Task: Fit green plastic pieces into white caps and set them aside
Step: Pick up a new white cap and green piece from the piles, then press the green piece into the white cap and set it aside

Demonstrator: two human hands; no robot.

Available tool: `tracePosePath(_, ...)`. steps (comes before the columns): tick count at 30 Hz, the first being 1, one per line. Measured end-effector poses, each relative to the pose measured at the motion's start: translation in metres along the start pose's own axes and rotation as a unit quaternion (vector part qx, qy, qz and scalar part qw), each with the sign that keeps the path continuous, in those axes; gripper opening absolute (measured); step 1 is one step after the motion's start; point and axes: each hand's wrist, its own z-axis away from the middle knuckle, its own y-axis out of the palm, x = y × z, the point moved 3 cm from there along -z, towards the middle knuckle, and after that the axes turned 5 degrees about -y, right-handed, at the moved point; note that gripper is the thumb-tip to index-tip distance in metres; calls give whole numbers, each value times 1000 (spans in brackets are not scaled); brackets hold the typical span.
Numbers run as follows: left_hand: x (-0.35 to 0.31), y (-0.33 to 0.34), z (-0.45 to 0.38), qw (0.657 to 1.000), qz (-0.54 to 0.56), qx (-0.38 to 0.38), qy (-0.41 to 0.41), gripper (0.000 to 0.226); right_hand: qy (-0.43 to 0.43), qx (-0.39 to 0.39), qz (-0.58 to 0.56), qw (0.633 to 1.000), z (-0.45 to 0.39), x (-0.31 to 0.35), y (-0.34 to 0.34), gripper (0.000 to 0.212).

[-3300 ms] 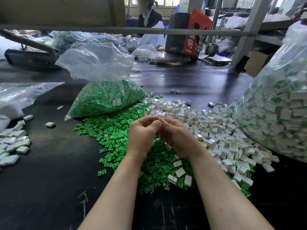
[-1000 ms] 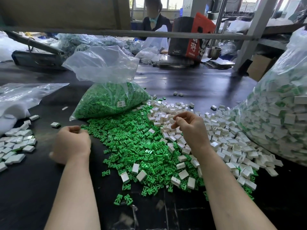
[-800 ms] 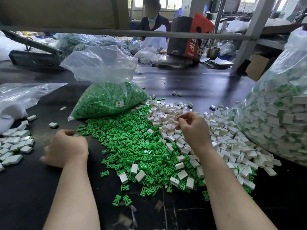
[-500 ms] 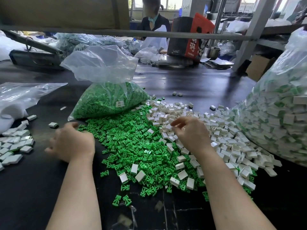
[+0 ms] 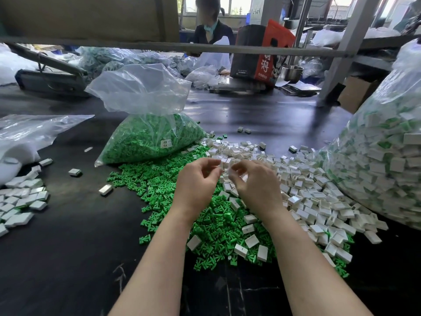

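Left hand (image 5: 196, 183): raised over the middle of the surface (image 5: 68, 247), fingers curled inward, thumb and forefinger drawn close together; whether anything sits between them cannot be told. Right hand (image 5: 255, 185): just beside the left, fingertips nearly meeting it, fingers bent around a small blurred white item, probably one cap, though the blur leaves this uncertain. Loose green plastic pieces (image 5: 211, 220): a spread heap directly beneath both hands and forearms, reaching toward the near edge. Loose white caps (image 5: 307, 190): a wide scatter right of the green heap and behind the hands, with several lying on top of the green pieces. Clear bag of green pieces (image 5: 150, 137): behind and left of the hands, mouth open and standing up. Large clear bag of white caps with green showing inside (image 5: 382, 167): far right, bulging. Group of white caps (image 5: 20, 201): set apart at the left edge, well clear of the heaps, beside a flat clear bag (image 5: 29, 131). Person (image 5: 211, 28): seated at the far side.
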Motion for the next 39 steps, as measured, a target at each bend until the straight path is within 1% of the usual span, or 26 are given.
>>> tracePosePath(2,-2,8,1,992,110,54,-33,28,-11,-44,-85,995,-2,11,-5,15)
tracePosePath(3,-3,10,2,981,175,69,-52,30,-11,-62,-122,991,-3,14,-7,14)
tracePosePath(5,-3,9,2,958,270,67,-74,32,-6,-74,-180,981,-3,18,-9,17)
tracePosePath(7,0,6,1,945,309,49,-91,33,-9,-58,-217,974,-3,20,-7,23)
tracePosePath(9,4,4,0,943,314,32,-103,30,-9,-36,-240,970,-3,22,-4,28)
tracePosePath(11,8,0,-1,946,306,3,-108,23,-4,-23,-219,975,-2,25,0,29)
tracePosePath(13,12,-5,-4,944,311,-32,-111,18,-4,9,-141,990,-3,25,4,27)
tracePosePath(15,16,-11,-7,939,321,-60,-110,16,-23,84,-63,994,-2,26,10,25)
tracePosePath(17,20,-16,-9,937,322,-79,-109,17,-53,165,13,985,1,29,19,33)
tracePosePath(19,22,-18,-9,934,330,-79,-113,20,-76,206,66,973,2,33,25,40)
tracePosePath(21,22,-17,-9,931,338,-72,-116,21,-90,202,88,971,1,36,26,39)
tracePosePath(25,20,-15,-10,927,349,-65,-120,17,-95,166,103,976,1,37,24,27)
tracePosePath(30,16,-10,-8,924,355,-51,-131,13,-94,168,111,975,1,40,25,27)
tracePosePath(33,13,-7,-7,930,344,-42,-121,15,-93,156,109,977,1,39,23,27)
tracePosePath(36,12,-8,-5,938,324,-42,-115,28,-93,133,89,983,3,38,22,26)
tracePosePath(37,12,-9,-5,940,320,-43,-114,30,-89,124,72,986,3,38,21,24)
tracePosePath(39,12,-10,-5,941,317,-41,-114,29,-54,100,9,993,2,36,18,19)
